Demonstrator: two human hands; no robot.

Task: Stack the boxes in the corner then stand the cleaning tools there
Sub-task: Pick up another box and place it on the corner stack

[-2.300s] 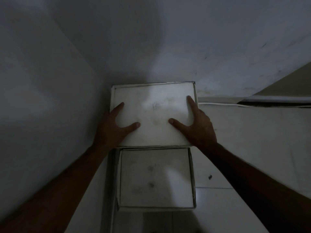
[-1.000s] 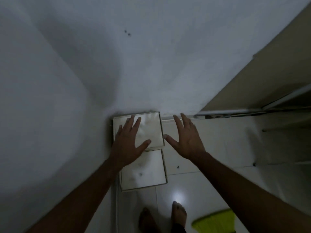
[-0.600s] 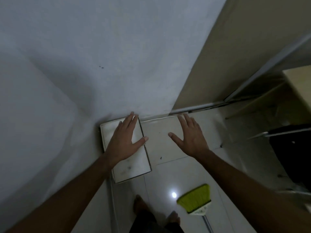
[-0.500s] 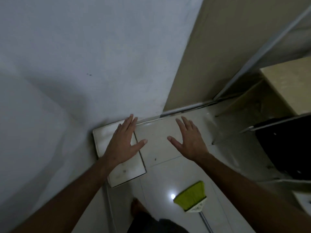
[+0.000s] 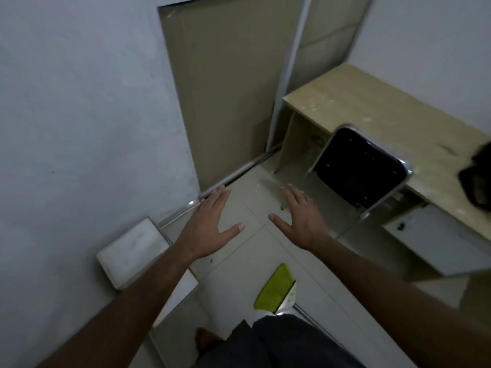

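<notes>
A white box (image 5: 132, 252) stands against the wall at lower left, with a second white box (image 5: 179, 293) just in front of it, partly hidden by my left forearm. My left hand (image 5: 210, 227) hovers open above the floor to the right of the boxes, touching nothing. My right hand (image 5: 300, 217) is also open, fingers spread, above the tiles. A broom with lime-green bristles (image 5: 275, 289) lies on the floor near my legs, its handle running off toward the lower right.
A beige panel door (image 5: 225, 102) fills the wall ahead. A wooden desk (image 5: 372, 110) stands at right with a black metal-framed chair (image 5: 361, 166) tucked against it and a dark object (image 5: 478, 179) on its top. White floor tiles (image 5: 332, 282) lie between.
Both hands have lifted off the top box and drawn away to the right. The view has risen and swung right, bringing the broom, door, desk and chair into sight.
</notes>
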